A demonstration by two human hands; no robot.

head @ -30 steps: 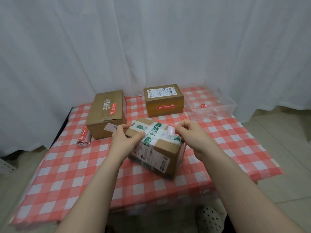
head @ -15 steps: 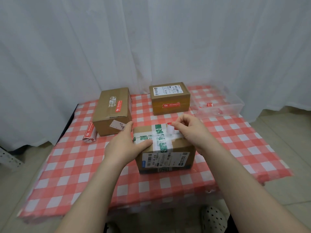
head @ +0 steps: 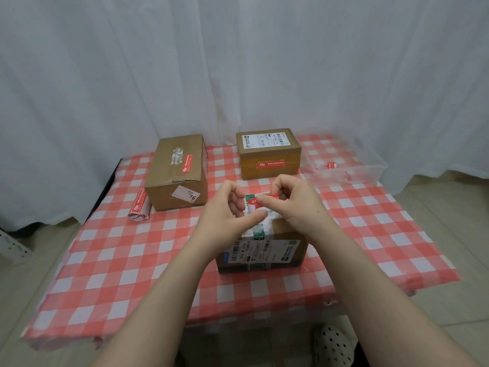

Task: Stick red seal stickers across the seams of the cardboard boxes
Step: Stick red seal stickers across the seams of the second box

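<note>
A cardboard box (head: 280,254) with green-and-white tape and a shipping label on its front sits on the checked table in front of me. Both hands hover over its top. My right hand (head: 296,205) pinches a red seal sticker (head: 264,201) between thumb and fingers. My left hand (head: 227,218) has its fingers curled at the sticker's left end and its thumb lying across the taped top. Two more boxes stand behind: a left box (head: 177,173) with a red sticker on top and a back box (head: 268,152) with a red sticker on its front.
A roll of red stickers (head: 139,207) lies left of the left box. A clear plastic tray (head: 370,168) with sticker scraps sits at the back right. White curtains hang behind the table. A spotted slipper (head: 333,345) shows below the table's front edge.
The box has been turned square with its label facing me. My left hand left the box's side and came up to the sticker; my right hand still pinches it above the top.
</note>
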